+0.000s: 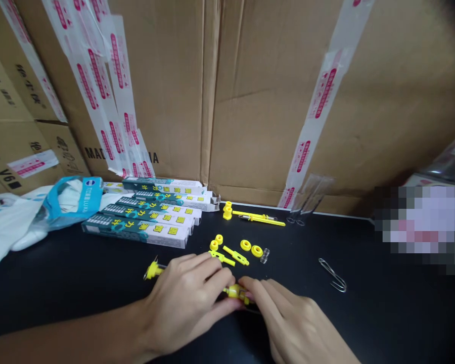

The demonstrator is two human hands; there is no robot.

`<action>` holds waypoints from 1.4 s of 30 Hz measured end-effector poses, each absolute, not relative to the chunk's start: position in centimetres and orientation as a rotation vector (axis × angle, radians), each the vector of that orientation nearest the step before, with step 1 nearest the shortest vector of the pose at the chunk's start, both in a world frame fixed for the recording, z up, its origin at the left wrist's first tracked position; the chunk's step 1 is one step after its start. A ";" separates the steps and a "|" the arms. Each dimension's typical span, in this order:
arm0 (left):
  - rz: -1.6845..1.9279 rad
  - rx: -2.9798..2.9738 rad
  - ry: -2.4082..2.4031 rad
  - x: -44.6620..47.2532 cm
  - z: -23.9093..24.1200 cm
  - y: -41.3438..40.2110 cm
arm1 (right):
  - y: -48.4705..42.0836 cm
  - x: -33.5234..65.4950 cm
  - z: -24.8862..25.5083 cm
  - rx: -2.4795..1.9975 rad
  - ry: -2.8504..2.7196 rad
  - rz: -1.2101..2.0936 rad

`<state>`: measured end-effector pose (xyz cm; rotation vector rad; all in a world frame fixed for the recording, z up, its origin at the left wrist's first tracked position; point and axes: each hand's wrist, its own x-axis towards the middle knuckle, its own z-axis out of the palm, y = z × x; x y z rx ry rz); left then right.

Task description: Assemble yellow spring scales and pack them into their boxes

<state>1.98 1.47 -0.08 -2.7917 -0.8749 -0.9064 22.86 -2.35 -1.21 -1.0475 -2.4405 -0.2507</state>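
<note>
My left hand and my right hand meet low in the middle over a black table. Both pinch a small yellow plastic part between their fingertips. A yellow piece with a metal tip pokes out to the left of my left hand. Just beyond the fingers lie loose yellow parts: two small rings, two flat rings, a yellow arm piece and a small metal spring. Farther back rests a long yellow assembly.
Several long teal-and-white boxes are stacked at the back left beside a blue-and-white plastic bag. A bent wire clip lies to the right. Taped cardboard cartons wall off the back. A blurred patch sits at the right edge.
</note>
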 end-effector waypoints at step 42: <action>-1.023 -2.836 -0.850 2.3 0.4 1.6 | -1.2 22.7 -1.2 -1.213 -2.007 0.513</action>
